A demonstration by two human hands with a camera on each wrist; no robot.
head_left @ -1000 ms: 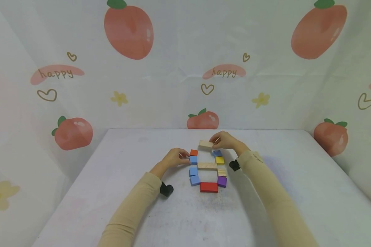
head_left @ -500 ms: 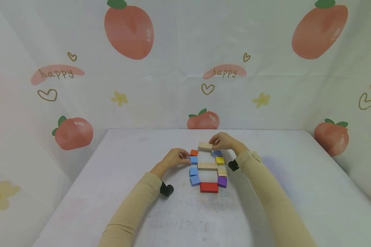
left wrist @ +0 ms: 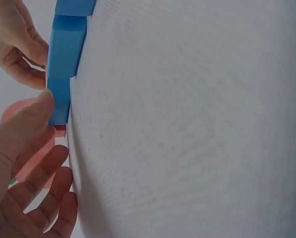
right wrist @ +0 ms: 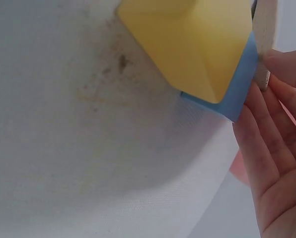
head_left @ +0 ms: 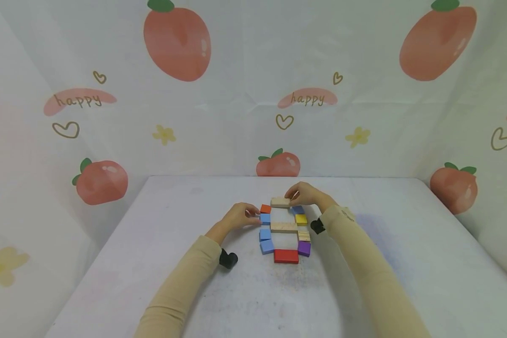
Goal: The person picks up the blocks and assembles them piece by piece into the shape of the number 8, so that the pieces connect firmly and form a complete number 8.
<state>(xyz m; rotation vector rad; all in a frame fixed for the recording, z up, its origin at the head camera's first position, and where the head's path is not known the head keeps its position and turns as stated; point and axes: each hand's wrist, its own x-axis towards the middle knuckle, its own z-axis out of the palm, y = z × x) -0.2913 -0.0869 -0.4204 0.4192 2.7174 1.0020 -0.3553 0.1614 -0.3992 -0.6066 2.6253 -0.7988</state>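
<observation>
My right hand (head_left: 306,193) pinches the right end of a plain wooden block (head_left: 280,202) at the far end of a block outline. In the right wrist view, thumb and fingers sit on either side of that wooden block (right wrist: 265,42), beside a blue block (right wrist: 241,82) and a yellow block (right wrist: 197,44). My left hand (head_left: 238,216) rests at the left side, its thumb touching a light blue block (head_left: 265,219) near an orange-red block (head_left: 265,209). The left wrist view shows its other fingers (left wrist: 56,171) loosely bent, holding nothing.
Nearer the front lie a wooden crosspiece (head_left: 284,227), a red block (head_left: 286,256), a purple block (head_left: 304,248), a small striped wooden block (head_left: 303,236) and more light blue blocks (head_left: 266,246). A white table (head_left: 160,234) meets a printed curtain (head_left: 219,131) behind.
My right hand has drawn the far wooden block slightly toward me, closing it up to the tops of the two side rows. The left hand stays where it was.
</observation>
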